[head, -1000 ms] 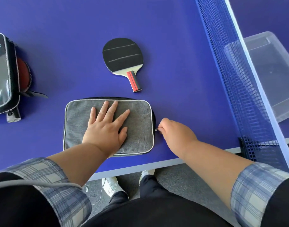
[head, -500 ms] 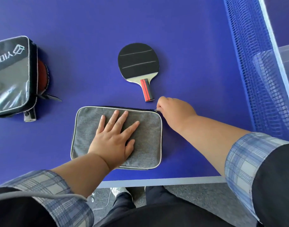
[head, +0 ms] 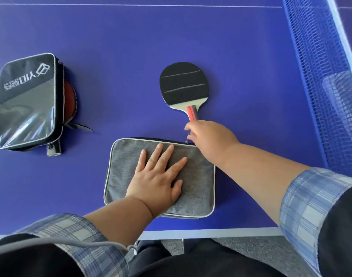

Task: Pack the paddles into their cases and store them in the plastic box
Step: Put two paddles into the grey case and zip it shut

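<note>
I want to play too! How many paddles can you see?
2. A black paddle lies loose beyond the grey case. A red paddle pokes from the black case. The grey case may hide another.

open blue table (head: 121,47) lies between black case (head: 25,102) and paddle (head: 184,84); net (head: 319,76) walls the right.

A blue table-tennis table (head: 131,56) fills the view, its blue net (head: 319,80) standing along the right side.
</note>
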The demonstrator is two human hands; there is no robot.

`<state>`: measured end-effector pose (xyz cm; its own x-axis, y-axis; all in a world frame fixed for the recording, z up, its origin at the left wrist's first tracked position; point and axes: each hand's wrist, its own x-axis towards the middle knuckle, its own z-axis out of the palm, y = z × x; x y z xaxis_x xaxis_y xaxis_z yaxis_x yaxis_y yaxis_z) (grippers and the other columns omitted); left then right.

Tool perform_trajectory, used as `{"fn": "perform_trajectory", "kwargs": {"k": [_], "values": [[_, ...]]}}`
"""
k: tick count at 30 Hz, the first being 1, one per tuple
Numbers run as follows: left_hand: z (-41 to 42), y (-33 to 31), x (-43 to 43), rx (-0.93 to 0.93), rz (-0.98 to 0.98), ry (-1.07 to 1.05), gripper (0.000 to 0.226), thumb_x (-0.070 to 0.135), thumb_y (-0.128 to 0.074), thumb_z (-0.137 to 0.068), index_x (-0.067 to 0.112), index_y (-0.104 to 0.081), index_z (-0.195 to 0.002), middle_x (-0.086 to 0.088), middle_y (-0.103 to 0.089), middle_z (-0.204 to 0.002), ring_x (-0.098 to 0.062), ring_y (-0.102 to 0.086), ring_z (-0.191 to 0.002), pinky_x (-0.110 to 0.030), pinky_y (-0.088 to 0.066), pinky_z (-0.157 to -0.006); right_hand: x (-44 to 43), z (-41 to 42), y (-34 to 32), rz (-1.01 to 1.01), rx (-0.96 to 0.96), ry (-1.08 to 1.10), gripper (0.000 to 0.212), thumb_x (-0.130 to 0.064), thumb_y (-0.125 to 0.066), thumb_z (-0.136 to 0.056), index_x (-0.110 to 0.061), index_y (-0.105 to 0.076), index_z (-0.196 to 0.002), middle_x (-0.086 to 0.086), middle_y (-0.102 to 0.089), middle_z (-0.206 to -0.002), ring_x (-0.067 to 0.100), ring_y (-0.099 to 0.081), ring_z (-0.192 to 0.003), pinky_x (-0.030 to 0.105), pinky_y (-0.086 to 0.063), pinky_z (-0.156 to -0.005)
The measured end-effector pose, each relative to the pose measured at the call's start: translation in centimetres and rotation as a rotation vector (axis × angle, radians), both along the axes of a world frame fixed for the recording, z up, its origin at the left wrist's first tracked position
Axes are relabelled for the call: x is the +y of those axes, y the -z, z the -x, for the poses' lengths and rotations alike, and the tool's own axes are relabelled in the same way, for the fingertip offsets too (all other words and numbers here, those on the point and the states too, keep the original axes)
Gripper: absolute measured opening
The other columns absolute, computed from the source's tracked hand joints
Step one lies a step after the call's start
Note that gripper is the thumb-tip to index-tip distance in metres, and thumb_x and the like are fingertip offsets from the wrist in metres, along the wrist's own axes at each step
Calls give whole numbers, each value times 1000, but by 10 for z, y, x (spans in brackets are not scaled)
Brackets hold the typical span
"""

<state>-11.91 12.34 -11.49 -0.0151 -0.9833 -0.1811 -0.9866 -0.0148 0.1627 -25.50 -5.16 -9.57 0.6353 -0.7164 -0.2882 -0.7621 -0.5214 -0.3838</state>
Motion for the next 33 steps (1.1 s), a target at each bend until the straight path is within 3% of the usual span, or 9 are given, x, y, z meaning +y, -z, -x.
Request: {"fn": "perform_trajectory", "kwargs": {"k": [5,8,10,14,17,20,23,29,33], "values": [[5,-4,-8,59,-111,-55,56,55,-22,-95,47,-21,-150,-1,-16,-164,-27,-3,-151,-56,4,-119,61,-3,-17,125,-208,439,34,-11,-57,-97,-21,-61,-129,-1,-62,-130,23,-53,-117,41,-47,-97],[16,-9,-24,208,-196,-125,64,45,-38,-96,47,-5,-150,1,4,-166,-22,16,-150,-51,18,-115,101,-17,-16,74,-149,529,41,-9,-53,-99,-20,-57,-138,0,-50,-147,19,-42,-135,38,-37,-114],[13,-17,-30,380,-219,-204,69,35,-47,-92,40,-12,-152,2,-2,-165,-18,9,-151,-45,7,-119,117,-27,-14,35,-125,617,42,-13,-50,-101,-21,-54,-141,0,-42,-156,20,-36,-143,43,-29,-119],[-32,-35,-45,634,-42,-495,52,19,-42,-91,33,-44,-141,6,-47,-143,-20,-39,-132,-37,-30,-107,134,-50,-12,36,-62,570,58,-41,-48,-98,-25,-37,-152,0,-16,-168,22,-12,-155,52,-4,-124],[-63,-31,-90,586,-107,-288,37,19,-37,-99,34,-53,-129,3,-56,-127,-20,-53,-113,-38,-45,-90,150,-65,-2,64,196,293,80,-73,-32,-87,-35,-22,-157,8,-9,-169,35,2,-155,64,2,-120],[-66,-23,-137,339,-307,171,39,21,-41,-102,43,-49,-132,3,-52,-122,-22,-56,-103,-42,-51,-79,154,-67,5,95,255,242,84,-80,-28,-83,-42,-16,-157,11,-11,-169,43,-1,-153,70,0,-116],[-55,-14,-164,124,-367,508,54,17,-49,-97,54,-40,-136,7,-47,-122,-20,-53,-110,-44,-53,-77,152,-68,8,109,268,257,84,-82,-24,-81,-45,-10,-156,11,-4,-169,44,2,-153,72,3,-115],[-47,-3,-182,82,-314,675,27,35,-47,-99,46,-59,-121,8,-45,-109,-21,-45,-114,-46,-51,-79,152,-69,6,101,281,273,85,-83,-24,-79,-47,-8,-155,13,-1,-169,45,5,-152,74,1,-112],[-57,-2,-184,79,-271,672,17,27,-51,-98,34,-65,-105,8,-46,-112,-19,-41,-114,-46,-51,-79,152,-70,6,107,279,277,86,-83,-26,-79,-46,-11,-156,14,-6,-169,47,1,-152,75,-2,-112]]}}
